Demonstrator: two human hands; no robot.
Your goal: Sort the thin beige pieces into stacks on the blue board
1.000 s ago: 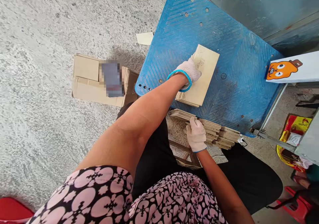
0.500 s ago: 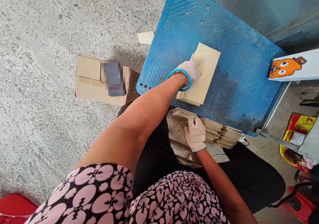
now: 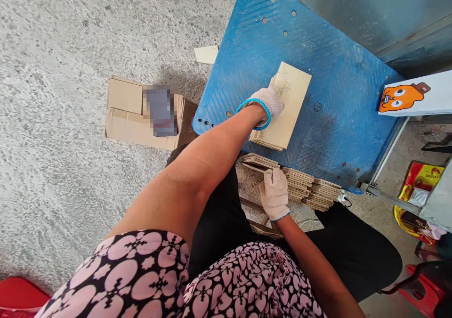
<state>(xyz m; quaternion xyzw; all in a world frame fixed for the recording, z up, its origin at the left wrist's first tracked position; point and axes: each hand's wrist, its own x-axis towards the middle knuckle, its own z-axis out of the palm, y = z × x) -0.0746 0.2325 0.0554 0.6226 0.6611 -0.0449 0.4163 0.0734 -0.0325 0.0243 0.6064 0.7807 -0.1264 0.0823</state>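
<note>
My left hand (image 3: 267, 103), in a white glove with a blue cuff, rests with curled fingers on the left side of a small stack of thin pale wooden boards (image 3: 286, 106). That stack lies on a blue ribbed metal plate (image 3: 318, 59). My right hand (image 3: 274, 193), also gloved, lies with fingers stretched over the near end of a second, fanned pile of boards (image 3: 303, 186) at the plate's front edge, above my lap.
A flattened cardboard box (image 3: 132, 115) lies on the concrete floor to the left. A loose board scrap (image 3: 206, 54) sits beside the plate. A white panel with an orange cartoon sticker (image 3: 402, 97) stands at right, with a red-yellow bag (image 3: 418, 186) below it.
My right hand has slid slightly left and toward me along the fanned pile. My left hand stays on the upper stack.
</note>
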